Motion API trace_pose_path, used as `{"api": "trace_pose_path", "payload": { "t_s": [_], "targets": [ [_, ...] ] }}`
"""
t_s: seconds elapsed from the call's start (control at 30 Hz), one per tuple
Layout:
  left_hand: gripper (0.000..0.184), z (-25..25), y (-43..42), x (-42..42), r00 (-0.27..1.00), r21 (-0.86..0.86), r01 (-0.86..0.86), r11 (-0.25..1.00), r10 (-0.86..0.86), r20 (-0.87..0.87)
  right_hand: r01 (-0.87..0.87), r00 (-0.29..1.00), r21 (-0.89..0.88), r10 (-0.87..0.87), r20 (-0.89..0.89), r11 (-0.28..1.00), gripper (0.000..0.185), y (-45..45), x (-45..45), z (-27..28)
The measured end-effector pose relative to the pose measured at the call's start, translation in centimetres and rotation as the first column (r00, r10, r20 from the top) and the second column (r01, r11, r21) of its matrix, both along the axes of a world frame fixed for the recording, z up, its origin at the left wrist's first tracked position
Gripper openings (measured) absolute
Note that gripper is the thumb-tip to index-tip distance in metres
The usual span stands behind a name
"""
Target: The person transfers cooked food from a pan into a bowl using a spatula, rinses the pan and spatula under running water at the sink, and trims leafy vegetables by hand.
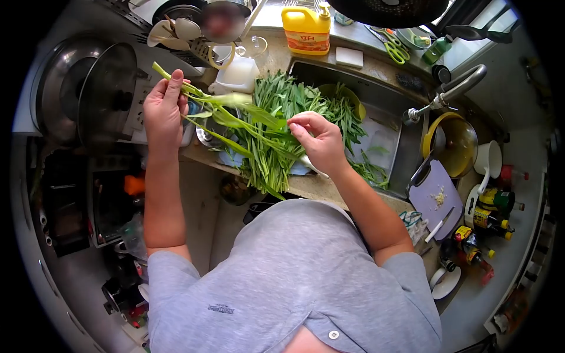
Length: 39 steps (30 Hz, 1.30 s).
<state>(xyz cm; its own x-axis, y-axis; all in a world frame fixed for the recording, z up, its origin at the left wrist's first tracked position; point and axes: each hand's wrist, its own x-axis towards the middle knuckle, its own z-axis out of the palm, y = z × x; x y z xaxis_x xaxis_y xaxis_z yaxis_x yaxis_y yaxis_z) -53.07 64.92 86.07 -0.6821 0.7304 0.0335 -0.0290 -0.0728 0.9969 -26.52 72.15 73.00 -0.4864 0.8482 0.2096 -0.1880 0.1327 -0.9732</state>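
My feed, biggest down: sink behind and right of the greens, which are heaped on the counter, stems toward me, leaves spilling over the sink edge. Purple board at right, chopped bits and a knife on it. Yellow jug stands behind the sink. Held stalks slant above the pile's left side, leafy ends toward center. I've got left hand pinching their stem ends, thumb against fingers. Right hand is curled at the leaves, thumb near fingertips; can't tell if it's pinching one.
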Motion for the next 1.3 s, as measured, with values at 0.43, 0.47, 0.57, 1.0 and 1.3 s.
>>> {"api": "trace_pose_path", "payload": {
  "t_s": [0.43,0.47,0.57,1.0,1.3],
  "targets": [
    [0.023,-4.4,0.7,1.6,0.937,-0.222,0.141,0.965,-0.059,0.343,0.162,0.983,0.173,-0.174,0.053,0.971,0.014,-1.0,1.8,5.6],
    [0.023,-4.6,0.9,2.1,0.935,-0.224,0.151,0.963,-0.066,0.348,-0.051,0.986,0.160,0.024,0.166,0.986,0.013,-1.4,1.6,6.2],
    [0.023,-5.2,1.7,3.1,0.916,-0.253,0.221,0.942,-0.112,0.385,-0.177,0.955,-0.105,0.197,0.224,0.979,0.018,-0.9,0.4,4.4],
    [0.019,-5.6,1.9,1.2,0.844,-0.191,0.490,0.850,-0.408,0.348,-0.293,0.931,-0.742,0.356,-0.078,0.604,0.013,1.1,2.8,0.9],
    [0.021,-6.3,2.1,1.4,0.885,-0.258,0.460,0.850,-0.417,0.205,-0.223,0.941,-0.704,0.338,0.026,0.674,0.009,1.1,4.1,1.3]
  ]
}}
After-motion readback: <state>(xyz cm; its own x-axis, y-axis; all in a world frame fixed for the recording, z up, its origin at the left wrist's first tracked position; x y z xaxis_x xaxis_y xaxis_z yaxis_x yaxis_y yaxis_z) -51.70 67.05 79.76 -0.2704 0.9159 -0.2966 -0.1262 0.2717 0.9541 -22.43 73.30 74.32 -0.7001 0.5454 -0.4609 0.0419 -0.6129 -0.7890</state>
